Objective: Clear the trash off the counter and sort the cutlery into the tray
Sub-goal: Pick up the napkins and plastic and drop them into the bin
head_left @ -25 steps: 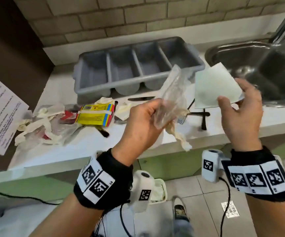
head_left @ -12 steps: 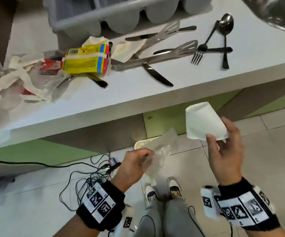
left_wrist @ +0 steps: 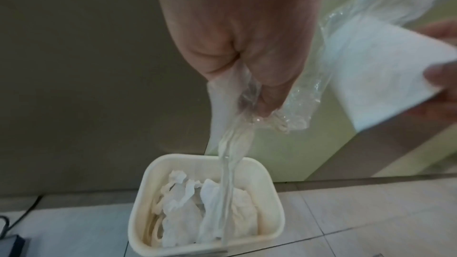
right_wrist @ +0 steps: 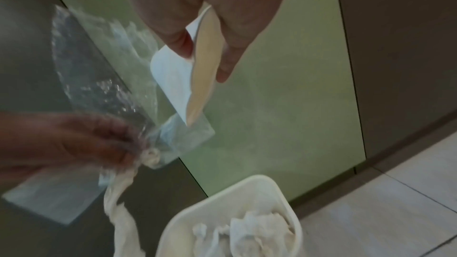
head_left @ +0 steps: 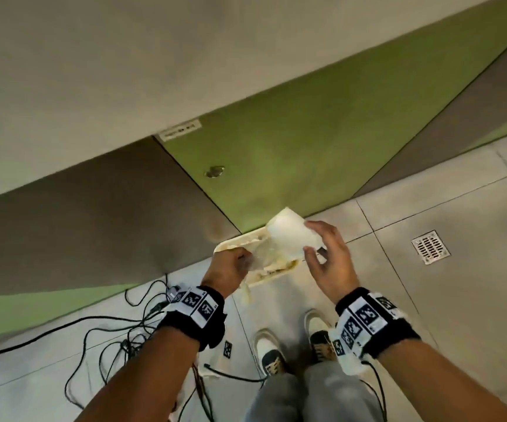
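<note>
My left hand [head_left: 242, 261] grips a crumpled clear plastic wrapper [left_wrist: 298, 103] together with a limp white paper strip [left_wrist: 226, 155] that hangs down into a cream trash bin [head_left: 230, 241] on the floor. The bin [left_wrist: 270, 179] holds crumpled white tissues [left_wrist: 180, 220]. My right hand [head_left: 313, 242] pinches a folded white paper sheet [head_left: 288, 236] between thumb and fingers, just above the bin's right side. In the right wrist view that sheet [right_wrist: 173, 77] hangs above the bin [right_wrist: 222, 192]. The counter top, the cutlery and the tray are out of view.
The bin stands against a green cabinet door [head_left: 276, 166] under the counter's edge. Black cables [head_left: 124, 330] lie tangled on the tiled floor to the left. A metal floor drain [head_left: 430, 246] is at the right. My shoes [head_left: 270, 351] stand just behind the bin.
The view has tipped down from the counter to the floor. Both hands have come down with the wrapper and the paper sheet and now hang over the bin.
</note>
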Action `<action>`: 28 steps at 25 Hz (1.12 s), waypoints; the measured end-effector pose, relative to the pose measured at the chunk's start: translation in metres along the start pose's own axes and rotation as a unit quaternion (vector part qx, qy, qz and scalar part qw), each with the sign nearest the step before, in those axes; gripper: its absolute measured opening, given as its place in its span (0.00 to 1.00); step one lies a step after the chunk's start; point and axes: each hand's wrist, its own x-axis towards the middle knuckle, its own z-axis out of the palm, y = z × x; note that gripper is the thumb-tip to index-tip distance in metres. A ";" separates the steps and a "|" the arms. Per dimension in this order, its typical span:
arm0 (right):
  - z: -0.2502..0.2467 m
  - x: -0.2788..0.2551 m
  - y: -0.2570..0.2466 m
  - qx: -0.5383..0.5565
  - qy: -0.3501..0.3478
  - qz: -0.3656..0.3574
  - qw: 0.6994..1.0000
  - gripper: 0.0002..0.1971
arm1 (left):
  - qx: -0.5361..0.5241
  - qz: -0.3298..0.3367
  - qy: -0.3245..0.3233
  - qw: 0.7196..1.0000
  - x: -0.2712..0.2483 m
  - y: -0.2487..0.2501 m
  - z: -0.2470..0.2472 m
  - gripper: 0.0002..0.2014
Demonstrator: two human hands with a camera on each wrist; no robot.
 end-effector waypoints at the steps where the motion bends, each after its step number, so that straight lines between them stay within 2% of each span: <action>1: 0.008 0.004 0.010 -0.020 -0.027 -0.003 0.999 0.21 | 0.004 0.006 0.017 1.000 0.011 -0.007 0.003 0.09; 4: 0.042 0.025 0.070 -0.059 -0.078 0.036 0.995 0.21 | 0.021 -0.015 0.019 0.999 0.066 -0.038 0.038 0.12; 7: 0.071 0.044 0.116 -0.081 -0.125 0.068 0.986 0.17 | 0.030 -0.036 0.009 0.999 0.107 -0.065 0.070 0.12; 9: 0.086 0.054 0.137 -0.127 -0.195 0.086 0.969 0.14 | 0.052 -0.071 -0.014 0.996 0.131 -0.080 0.087 0.13; 13: 0.117 0.074 0.168 -0.267 -0.360 0.094 0.889 0.14 | 0.142 -0.152 -0.083 0.975 0.161 -0.108 0.116 0.20; 16: 0.133 0.085 0.175 -0.354 -0.419 0.099 0.830 0.18 | 0.225 -0.186 -0.105 0.951 0.170 -0.124 0.130 0.24; 17: 0.137 0.088 0.175 -0.381 -0.432 0.104 0.811 0.20 | 0.223 -0.206 -0.090 0.949 0.171 -0.127 0.131 0.26; 18: 0.137 0.087 0.171 -0.393 -0.430 0.114 0.805 0.21 | 0.202 -0.226 -0.075 0.950 0.171 -0.128 0.129 0.30; 20: 0.133 0.081 0.160 -0.391 -0.394 0.139 0.820 0.22 | 0.166 -0.244 -0.064 0.953 0.164 -0.121 0.125 0.41; 21: 0.128 0.077 0.153 -0.381 -0.370 0.138 0.836 0.22 | 0.163 -0.241 -0.059 0.955 0.155 -0.113 0.121 0.43; 24: 0.099 0.061 0.128 -0.328 -0.333 0.143 0.873 0.21 | 0.180 -0.214 -0.022 0.960 0.128 -0.083 0.104 0.36; 28: 0.045 0.036 0.081 -0.302 -0.358 0.186 0.864 0.20 | 0.045 -0.181 -0.018 0.982 0.075 -0.035 0.064 0.28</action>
